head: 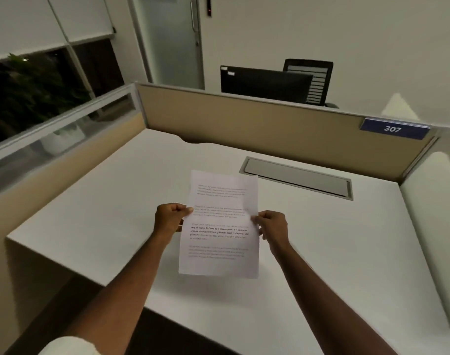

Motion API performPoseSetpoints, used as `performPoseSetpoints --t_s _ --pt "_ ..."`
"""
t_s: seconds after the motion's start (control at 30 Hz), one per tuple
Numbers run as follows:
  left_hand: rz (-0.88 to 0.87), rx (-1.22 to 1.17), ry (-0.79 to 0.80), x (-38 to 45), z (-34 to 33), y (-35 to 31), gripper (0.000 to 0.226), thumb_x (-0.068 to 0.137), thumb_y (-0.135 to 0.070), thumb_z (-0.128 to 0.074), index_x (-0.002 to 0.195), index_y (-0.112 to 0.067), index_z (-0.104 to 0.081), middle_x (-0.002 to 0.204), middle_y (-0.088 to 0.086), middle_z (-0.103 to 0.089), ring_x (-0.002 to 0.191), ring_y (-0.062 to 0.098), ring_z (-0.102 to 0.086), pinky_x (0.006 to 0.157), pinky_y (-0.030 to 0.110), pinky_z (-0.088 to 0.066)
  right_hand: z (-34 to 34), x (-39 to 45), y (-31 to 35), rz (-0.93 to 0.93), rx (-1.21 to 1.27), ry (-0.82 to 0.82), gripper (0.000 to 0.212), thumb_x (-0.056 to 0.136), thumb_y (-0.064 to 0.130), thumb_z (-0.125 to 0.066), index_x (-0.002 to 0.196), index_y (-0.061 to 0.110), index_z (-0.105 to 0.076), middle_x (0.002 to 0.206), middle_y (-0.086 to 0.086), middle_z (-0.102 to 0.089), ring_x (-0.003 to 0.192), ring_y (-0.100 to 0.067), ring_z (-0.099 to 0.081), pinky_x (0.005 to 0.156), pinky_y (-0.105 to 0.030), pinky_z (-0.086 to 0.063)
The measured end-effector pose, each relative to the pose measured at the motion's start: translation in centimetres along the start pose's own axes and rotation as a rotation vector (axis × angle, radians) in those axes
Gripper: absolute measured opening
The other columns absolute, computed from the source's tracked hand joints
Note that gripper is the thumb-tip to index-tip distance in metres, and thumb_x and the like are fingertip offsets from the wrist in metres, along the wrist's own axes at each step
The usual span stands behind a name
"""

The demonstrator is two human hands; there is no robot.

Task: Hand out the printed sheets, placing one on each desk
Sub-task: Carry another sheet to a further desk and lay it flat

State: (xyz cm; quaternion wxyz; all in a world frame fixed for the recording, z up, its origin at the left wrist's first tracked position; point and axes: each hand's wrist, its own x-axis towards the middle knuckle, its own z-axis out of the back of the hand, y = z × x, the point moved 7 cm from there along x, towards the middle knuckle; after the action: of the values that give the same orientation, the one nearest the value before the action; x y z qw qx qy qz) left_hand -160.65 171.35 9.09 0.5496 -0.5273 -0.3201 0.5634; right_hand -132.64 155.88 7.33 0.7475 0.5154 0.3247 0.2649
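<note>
Sheet (220,224) pinched at both side edges by left hand (170,216) and right hand (272,222).

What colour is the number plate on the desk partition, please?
The plate is dark blue with white numerals, 307, seen in the head view.

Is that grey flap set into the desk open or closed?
Closed. The grey flap lies flat within its frame in the desk, with no gap raised and nothing coming out of it.

One printed sheet (220,224), two hands, one desk (116,213), one monitor (265,84), one chair (313,78).
</note>
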Motion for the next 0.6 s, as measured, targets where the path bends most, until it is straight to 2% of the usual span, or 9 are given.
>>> performPoseSetpoints --t_s 0.2,0.3,0.4,0.6 --pt "-0.015 0.078 0.098 3.8 -4.5 0.0 0.015 0.080 -0.015 -0.081 0.084 -0.002 -0.072 0.082 0.016 -0.076 0.061 0.027 -0.072 0.050 0.029 -0.055 2.2 1.6 -1.9 -0.075 -0.014 -0.111 0.012 0.079 0.012 -0.072 0.071 0.004 -0.072 0.063 -0.002 -0.070 0.046 -0.017 -0.058 0.038 -0.020 -0.037" --pt "-0.026 0.113 0.136 5.5 -6.0 -0.1 0.017 0.079 -0.014 -0.081 0.086 -0.001 -0.073 0.081 0.017 -0.076 0.053 0.022 -0.070 0.044 0.026 -0.053 2.7 2.3 -2.5 -0.110 -0.026 -0.166 0.012 0.079 0.012 -0.073 0.070 0.004 -0.072 0.061 -0.001 -0.069 0.047 -0.017 -0.058 0.038 -0.020 -0.037" --pt "-0.035 0.148 0.177 7.2 -7.4 0.0 0.016 0.079 -0.014 -0.081 0.084 -0.001 -0.074 0.081 0.018 -0.076 0.052 0.024 -0.068 0.041 0.025 -0.052 2.9 3.0 -2.8 -0.145 -0.051 -0.206 0.014 0.080 0.012 -0.074 0.069 0.004 -0.071 0.061 -0.002 -0.067 0.048 -0.019 -0.058 0.041 -0.021 -0.039" --pt "-0.079 0.304 0.249 10.6 -9.6 0.0 0.019 0.081 -0.017 -0.081 0.082 0.000 -0.074 0.079 0.016 -0.076 0.055 0.027 -0.069 0.042 0.027 -0.056 2.3 4.5 -3.8 -0.238 -0.083 -0.277 0.021 0.079 0.013 -0.073 0.059 0.013 -0.065 0.058 -0.002 -0.064 0.052 -0.021 -0.056 0.053 -0.027 -0.041"
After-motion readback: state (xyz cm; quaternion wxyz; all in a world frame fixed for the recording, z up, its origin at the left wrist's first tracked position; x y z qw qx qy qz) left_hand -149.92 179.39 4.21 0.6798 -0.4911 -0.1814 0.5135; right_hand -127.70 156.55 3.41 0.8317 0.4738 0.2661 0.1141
